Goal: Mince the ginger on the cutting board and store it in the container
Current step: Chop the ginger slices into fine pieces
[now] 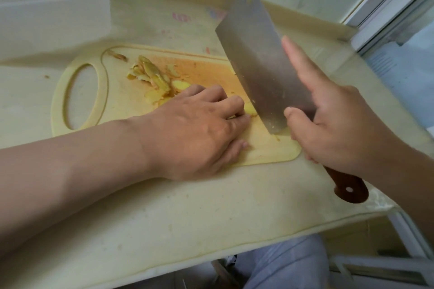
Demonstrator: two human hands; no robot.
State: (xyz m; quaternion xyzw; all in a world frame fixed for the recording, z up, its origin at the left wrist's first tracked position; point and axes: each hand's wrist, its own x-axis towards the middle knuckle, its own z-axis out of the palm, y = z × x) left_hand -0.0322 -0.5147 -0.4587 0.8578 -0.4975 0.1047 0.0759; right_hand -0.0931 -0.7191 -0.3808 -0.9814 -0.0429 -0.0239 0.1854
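A pale yellow cutting board (82, 98) with an oval handle hole lies on the table. Ginger slices and peel (152, 77) are heaped on its middle. My left hand (199, 124) sits on the board with curled fingers holding a small ginger piece (250, 109) right against the blade. My right hand (340, 129) grips a steel cleaver (253, 58) by its brown handle (350, 187), forefinger stretched along the blade's side. The blade's edge meets the board beside my left fingertips. A translucent plastic container (54, 7) stands at the back left.
The table top (187, 206) is a stained pale surface with a raised back ledge (305, 14). Its front edge runs across the lower frame, with my lap below it. A window frame (399, 7) rises at the right.
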